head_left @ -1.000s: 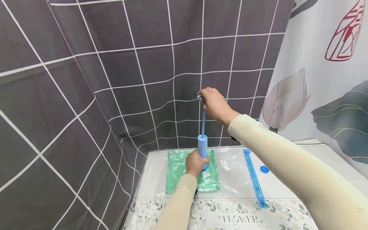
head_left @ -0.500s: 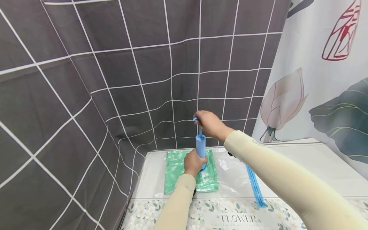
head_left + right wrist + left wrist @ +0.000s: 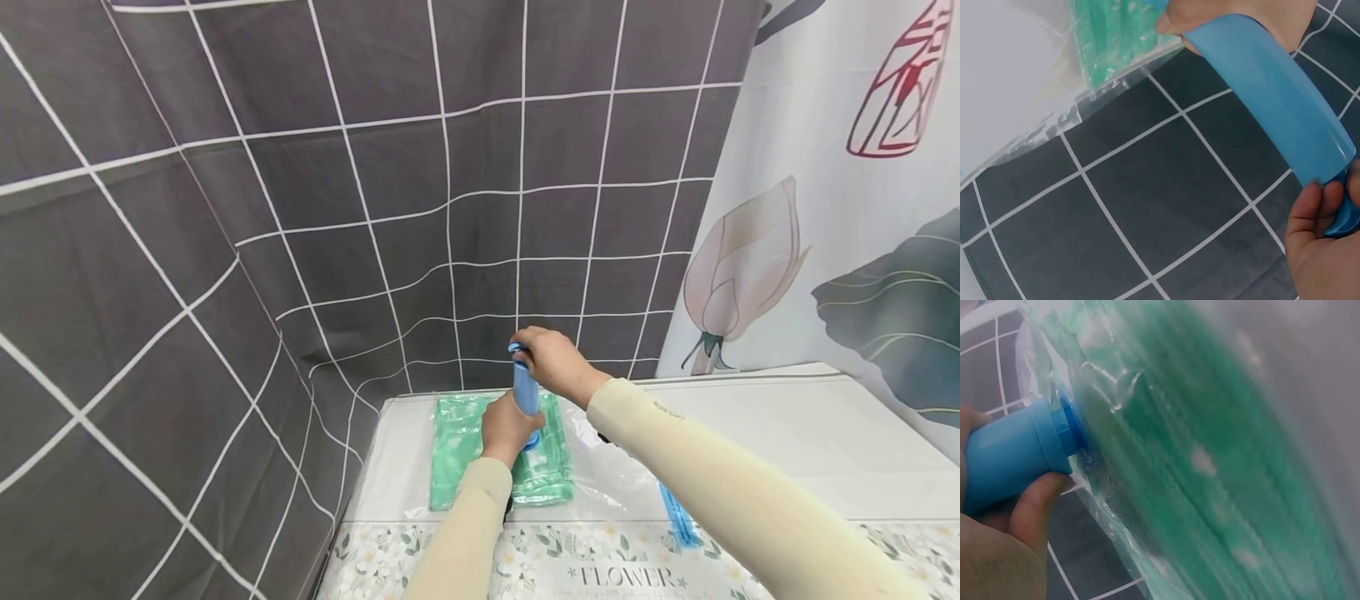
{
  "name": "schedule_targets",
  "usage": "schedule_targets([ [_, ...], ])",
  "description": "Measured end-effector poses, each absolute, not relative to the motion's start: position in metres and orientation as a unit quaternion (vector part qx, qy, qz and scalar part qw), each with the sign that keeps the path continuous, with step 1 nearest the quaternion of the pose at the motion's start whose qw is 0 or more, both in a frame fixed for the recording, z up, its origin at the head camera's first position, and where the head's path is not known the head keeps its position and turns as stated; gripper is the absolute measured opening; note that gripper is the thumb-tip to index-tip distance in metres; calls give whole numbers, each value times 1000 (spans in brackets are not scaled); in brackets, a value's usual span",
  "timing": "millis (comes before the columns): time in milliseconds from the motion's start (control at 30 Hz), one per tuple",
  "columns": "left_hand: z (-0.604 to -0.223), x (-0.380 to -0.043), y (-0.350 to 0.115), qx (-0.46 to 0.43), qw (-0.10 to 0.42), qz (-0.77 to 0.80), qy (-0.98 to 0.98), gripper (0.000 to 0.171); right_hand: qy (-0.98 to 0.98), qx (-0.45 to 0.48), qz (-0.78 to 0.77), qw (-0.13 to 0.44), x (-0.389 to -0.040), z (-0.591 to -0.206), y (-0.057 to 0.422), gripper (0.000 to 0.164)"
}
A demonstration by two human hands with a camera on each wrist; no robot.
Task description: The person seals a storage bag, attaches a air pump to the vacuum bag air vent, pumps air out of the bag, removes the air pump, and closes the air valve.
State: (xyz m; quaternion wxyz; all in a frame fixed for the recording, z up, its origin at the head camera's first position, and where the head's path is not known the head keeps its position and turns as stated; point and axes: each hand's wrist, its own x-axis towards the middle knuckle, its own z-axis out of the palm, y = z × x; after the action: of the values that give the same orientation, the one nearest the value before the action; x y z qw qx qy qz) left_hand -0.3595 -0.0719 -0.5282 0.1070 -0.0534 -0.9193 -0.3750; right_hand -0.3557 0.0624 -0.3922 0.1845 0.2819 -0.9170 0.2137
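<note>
A blue hand pump (image 3: 527, 395) stands upright on the blue valve (image 3: 532, 441) of a clear vacuum storage bag (image 3: 600, 467). Folded green cloth (image 3: 457, 450) lies inside the bag. My left hand (image 3: 506, 427) grips the lower part of the pump barrel; in the left wrist view its thumb (image 3: 1038, 506) lies along the barrel near the valve. My right hand (image 3: 553, 364) holds the pump handle (image 3: 517, 347), which is down at the top of the barrel. In the right wrist view the right fingers (image 3: 1310, 209) curl round the handle at the barrel's end.
The bag's blue zip strip (image 3: 678, 517) shows partly below the right sleeve. A white table (image 3: 787, 417) with a flower-print cloth (image 3: 622, 575) at its front carries everything. Dark checked fabric (image 3: 390, 250) hangs close behind and to the left.
My right hand has pushed the pump handle from high up down to the barrel, so the rod no longer shows. The left hand stays on the barrel. The right sleeve now covers the loose blue disc.
</note>
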Motion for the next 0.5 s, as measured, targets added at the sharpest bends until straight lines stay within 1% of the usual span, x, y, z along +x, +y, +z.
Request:
schedule_targets([
  [133, -528, -357, -71, -50, 112, -370, -921, 32, -916, 283, 217, 184, -356, -394, 62, 23],
  [300, -533, -359, -73, -61, 118, -376, -917, 28, -914, 283, 220, 191, -354, -397, 62, 21],
  [400, -547, -370, -74, -69, 131, -378, -914, 26, -911, 284, 222, 198, -354, -399, 62, 21],
  [500, -563, -383, -75, -74, 144, -370, -915, 28, -910, 284, 225, 201, -356, -401, 62, 20],
])
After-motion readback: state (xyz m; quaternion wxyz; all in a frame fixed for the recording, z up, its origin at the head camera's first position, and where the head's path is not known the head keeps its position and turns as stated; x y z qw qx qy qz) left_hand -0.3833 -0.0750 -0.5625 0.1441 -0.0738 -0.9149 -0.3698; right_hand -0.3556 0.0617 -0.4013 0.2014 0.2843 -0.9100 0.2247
